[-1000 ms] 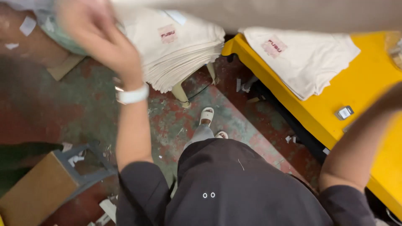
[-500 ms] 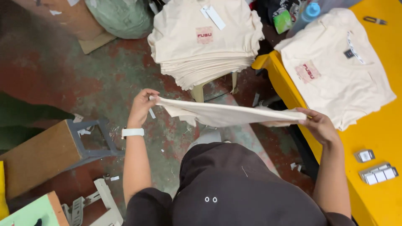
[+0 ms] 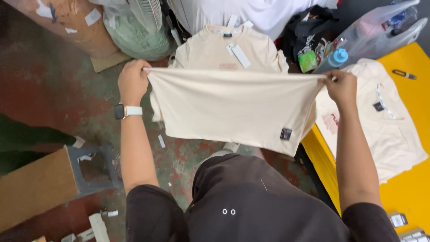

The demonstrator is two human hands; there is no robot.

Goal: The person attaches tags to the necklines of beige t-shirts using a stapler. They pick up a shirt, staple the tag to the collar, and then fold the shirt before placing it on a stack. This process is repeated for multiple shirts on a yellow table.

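Observation:
I hold a cream T-shirt (image 3: 233,107) stretched flat in the air in front of me. My left hand (image 3: 133,81), with a white-strapped watch on the wrist, grips its left top corner. My right hand (image 3: 341,87) grips its right top corner. A small dark label sits near the shirt's lower right hem. Behind it a stack of folded cream shirts (image 3: 210,49) with hang tags lies on a stool. Another cream shirt (image 3: 385,130) lies spread on the yellow table (image 3: 412,188) under my right arm.
A green bag (image 3: 134,38) and a brown taped parcel (image 3: 62,22) stand at the back left. A blue-capped bottle (image 3: 337,58), plastic bags and a dark cutter (image 3: 404,74) sit at the back right. A cardboard box (image 3: 36,188) lies on the stained floor at left.
The view has tilted forward. The shirt, held as a narrow folded strip before, now hangs wide open between my two hands, which have moved apart and upward.

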